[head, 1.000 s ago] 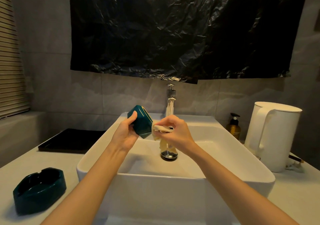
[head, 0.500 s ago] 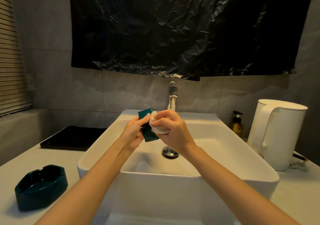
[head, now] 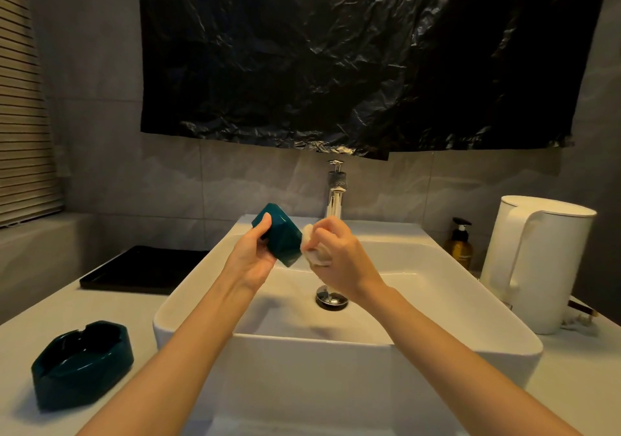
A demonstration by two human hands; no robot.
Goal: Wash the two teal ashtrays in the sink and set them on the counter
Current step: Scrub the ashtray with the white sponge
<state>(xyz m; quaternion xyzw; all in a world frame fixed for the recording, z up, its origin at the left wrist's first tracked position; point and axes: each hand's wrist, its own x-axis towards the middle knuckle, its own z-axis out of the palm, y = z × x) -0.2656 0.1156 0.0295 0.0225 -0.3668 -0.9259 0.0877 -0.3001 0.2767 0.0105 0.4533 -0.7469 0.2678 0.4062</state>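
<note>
Teal glaze catches the dim light as a person's left hand grips one teal ashtray above the white sink, thumb on its upper edge, fingers curled behind it and the piece tilted on edge. At the ashtray's right edge, seemingly touching it, is a pale wad (cloth or sponge, the light does not say). The right hand clenches the wad, its fingers closed tightly round it. Both hands hang over the basin, in front of the chrome tap and above the drain. The second teal ashtray sits upright on the white tabletop, well left of the sink and clear of either hand. A black tray lies behind it. A white kettle and an amber pump bottle stand to the sink's right.
</note>
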